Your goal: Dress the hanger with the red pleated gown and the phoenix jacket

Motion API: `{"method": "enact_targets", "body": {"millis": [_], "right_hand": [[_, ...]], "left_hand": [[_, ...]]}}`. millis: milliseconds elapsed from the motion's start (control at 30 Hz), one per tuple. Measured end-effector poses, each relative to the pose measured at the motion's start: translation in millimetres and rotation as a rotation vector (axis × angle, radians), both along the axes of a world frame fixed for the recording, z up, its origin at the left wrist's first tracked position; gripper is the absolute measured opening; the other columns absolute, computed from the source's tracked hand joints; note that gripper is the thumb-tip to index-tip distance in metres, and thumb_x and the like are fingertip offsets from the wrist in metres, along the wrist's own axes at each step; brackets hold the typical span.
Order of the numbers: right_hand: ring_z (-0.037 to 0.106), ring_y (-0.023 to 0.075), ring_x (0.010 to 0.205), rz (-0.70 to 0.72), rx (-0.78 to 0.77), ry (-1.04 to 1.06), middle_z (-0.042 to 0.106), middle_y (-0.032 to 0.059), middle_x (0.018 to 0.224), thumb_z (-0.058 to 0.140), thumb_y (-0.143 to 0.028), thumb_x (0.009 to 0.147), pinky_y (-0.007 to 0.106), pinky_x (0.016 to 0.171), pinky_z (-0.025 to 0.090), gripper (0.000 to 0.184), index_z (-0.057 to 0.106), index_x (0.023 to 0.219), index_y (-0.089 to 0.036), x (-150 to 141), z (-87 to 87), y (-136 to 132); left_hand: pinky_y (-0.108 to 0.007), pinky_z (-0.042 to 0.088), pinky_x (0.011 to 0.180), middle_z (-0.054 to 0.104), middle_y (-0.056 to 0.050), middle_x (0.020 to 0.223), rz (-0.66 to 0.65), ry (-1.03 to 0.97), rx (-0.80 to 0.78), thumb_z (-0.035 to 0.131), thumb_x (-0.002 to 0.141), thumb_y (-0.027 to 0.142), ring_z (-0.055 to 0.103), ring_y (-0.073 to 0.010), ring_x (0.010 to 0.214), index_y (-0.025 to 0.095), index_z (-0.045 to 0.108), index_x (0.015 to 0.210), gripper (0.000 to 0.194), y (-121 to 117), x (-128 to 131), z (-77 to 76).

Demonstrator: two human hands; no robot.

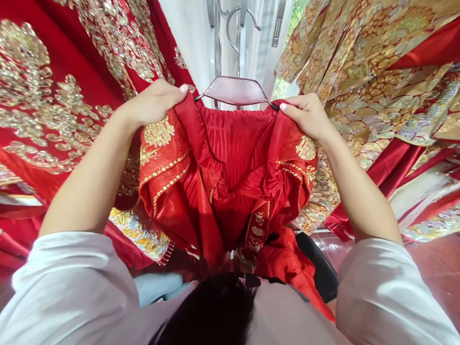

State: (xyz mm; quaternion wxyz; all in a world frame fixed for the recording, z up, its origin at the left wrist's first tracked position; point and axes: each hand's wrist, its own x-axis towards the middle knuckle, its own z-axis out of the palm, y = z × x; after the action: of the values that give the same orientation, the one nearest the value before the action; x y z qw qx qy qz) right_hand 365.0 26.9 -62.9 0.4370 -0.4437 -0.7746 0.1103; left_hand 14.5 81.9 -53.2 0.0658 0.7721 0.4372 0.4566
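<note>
A red garment with gold embroidery (235,137) hangs in front of me on a hanger (235,90) with a metal hook and a pale, flat middle panel. My left hand (155,102) is closed on the garment's left shoulder, thumb on top near the hanger's end. On the other shoulder my right hand (307,114) grips the cloth in the same way, thumb pointing inward. Both hands' fingers are partly hidden behind the fabric. The garment's front falls open, showing a pleated red inside.
A red gown with gold sequins (94,39) hangs close on the left. Gold-patterned garments (356,71) crowd the right side. Behind the hanger stands a door frame with a lock plate (277,31). Red cloth (287,264) lies below, beside a dark object (317,263).
</note>
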Motion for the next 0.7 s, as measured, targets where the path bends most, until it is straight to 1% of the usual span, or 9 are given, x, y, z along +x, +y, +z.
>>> {"method": "enact_targets", "body": {"millis": [67,133,200,267,367,467,567,633,700], "right_hand": [[0.059,0.0198,0.079,-0.065,0.054,0.058,0.06,0.0013,0.07,0.052,-0.058,0.084,0.029,0.071,0.048,0.045,0.063,0.069,-0.017,0.5,-2.6,5.2],[0.058,0.0187,0.076,-0.12,0.095,0.107,0.056,0.0018,0.066,0.046,-0.06,0.086,0.028,0.069,0.047,0.05,0.058,0.064,-0.017,0.0,-1.5,7.2],[0.057,0.0185,0.075,-0.147,0.09,0.11,0.054,0.0022,0.066,0.043,-0.062,0.087,0.028,0.068,0.046,0.051,0.054,0.063,-0.018,-3.4,1.5,4.1],[0.056,0.0191,0.076,-0.146,0.045,0.061,0.054,0.0024,0.067,0.044,-0.063,0.086,0.027,0.067,0.045,0.051,0.053,0.063,-0.018,-8.2,3.4,-3.3],[0.056,0.0207,0.08,-0.121,0.007,-0.028,0.056,0.0023,0.068,0.047,-0.063,0.084,0.028,0.069,0.046,0.048,0.055,0.066,-0.02,-12.7,0.7,-15.6],[0.055,0.022,0.085,-0.09,0.019,-0.046,0.058,0.0025,0.072,0.05,-0.062,0.082,0.028,0.07,0.046,0.044,0.056,0.069,-0.021,-10.6,-4.8,-18.2],[0.054,0.0208,0.08,-0.095,-0.014,-0.041,0.052,0.0027,0.067,0.051,-0.063,0.082,0.027,0.068,0.044,0.046,0.052,0.065,-0.02,-5.0,-5.4,-7.7],[0.052,0.0191,0.073,-0.105,-0.04,-0.033,0.048,0.0023,0.063,0.049,-0.065,0.083,0.027,0.066,0.043,0.049,0.049,0.063,-0.02,-2.5,-3.5,1.1],[0.051,0.018,0.07,-0.109,-0.034,-0.013,0.047,0.002,0.062,0.047,-0.065,0.084,0.027,0.065,0.041,0.051,0.049,0.062,-0.019,-2.1,-2.4,4.8]], "left_hand": [[-0.03,0.05,0.07,0.023,0.006,0.044,-0.023,-0.023,-0.029,0.046,0.097,0.04,0.026,-0.0045,0.049,0.019,0.029,0.045,0.059,3.4,8.4,8.3],[-0.032,0.048,0.08,0.021,0.005,0.046,-0.02,-0.108,-0.03,0.037,0.101,0.037,0.031,-0.0066,0.053,0.019,0.03,0.048,0.056,4.3,20.9,17.7],[-0.036,0.046,0.087,0.033,0.004,0.047,-0.046,-0.148,-0.128,0.038,0.101,0.031,0.041,-0.0093,0.059,0.016,0.044,0.054,0.049,3.0,33.4,23.8],[-0.04,0.048,0.086,0.046,0.002,0.05,-0.091,-0.105,-0.275,0.043,0.099,0.027,0.046,-0.0114,0.06,0.013,0.054,0.061,0.041,-0.5,41.0,24.4],[-0.041,0.05,0.08,0.049,0.001,0.048,-0.13,-0.043,-0.381,0.046,0.098,0.026,0.046,-0.0106,0.053,0.01,0.056,0.06,0.042,-8.7,38.6,17.6],[-0.039,0.051,0.081,0.051,0.002,0.051,-0.172,0.0,-0.354,0.045,0.099,0.029,0.048,-0.0082,0.055,0.007,0.058,0.065,0.042,-16.1,24.3,8.8],[-0.038,0.05,0.08,0.054,0.001,0.058,-0.191,0.053,-0.297,0.039,0.101,0.035,0.049,-0.0073,0.059,0.003,0.06,0.074,0.046,-17.6,10.1,3.2],[-0.035,0.05,0.078,0.053,0.001,0.058,-0.17,0.096,-0.264,0.034,0.101,0.04,0.046,-0.0073,0.058,0.005,0.059,0.072,0.051,-17.2,5.4,1.4],[-0.031,0.049,0.076,0.046,0.002,0.055,-0.095,0.169,-0.159,0.037,0.099,0.043,0.039,-0.0069,0.056,0.009,0.056,0.066,0.051,-20.0,4.9,-0.4]]}}
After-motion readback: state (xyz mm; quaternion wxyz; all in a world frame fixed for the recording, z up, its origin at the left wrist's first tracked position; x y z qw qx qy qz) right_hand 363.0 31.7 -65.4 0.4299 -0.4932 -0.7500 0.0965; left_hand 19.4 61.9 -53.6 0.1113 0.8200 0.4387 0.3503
